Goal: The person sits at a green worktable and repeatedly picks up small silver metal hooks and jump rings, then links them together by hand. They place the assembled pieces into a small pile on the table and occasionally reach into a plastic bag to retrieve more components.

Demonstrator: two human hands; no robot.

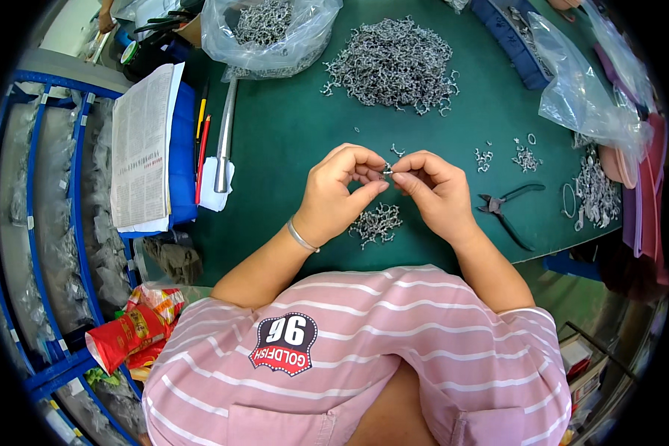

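Over the green tabletop, my left hand (337, 184) and my right hand (440, 192) meet, thumbs and fingertips pinched. Between them sits a small silvery metal piece (387, 170), gripped from both sides; its exact shape is too small to make out. Just below my fingers lies a little heap of similar curved metal pieces (377, 224). A single loose piece (398, 151) rests beyond the fingertips. Farther off is a large pile of silvery curved, ring-like pieces (394, 63). Green-handled pliers (507, 210) lie with jaws apart to the right of my right hand.
A clear bag of metal pieces (271, 37) stands far left. Nearer are a tapered metal rod (227, 137), a red pencil (203, 160) and newspaper (143, 152) on a blue bin. At right are small clusters (526, 159), a larger heap (598, 192) and a blue tray (514, 41).
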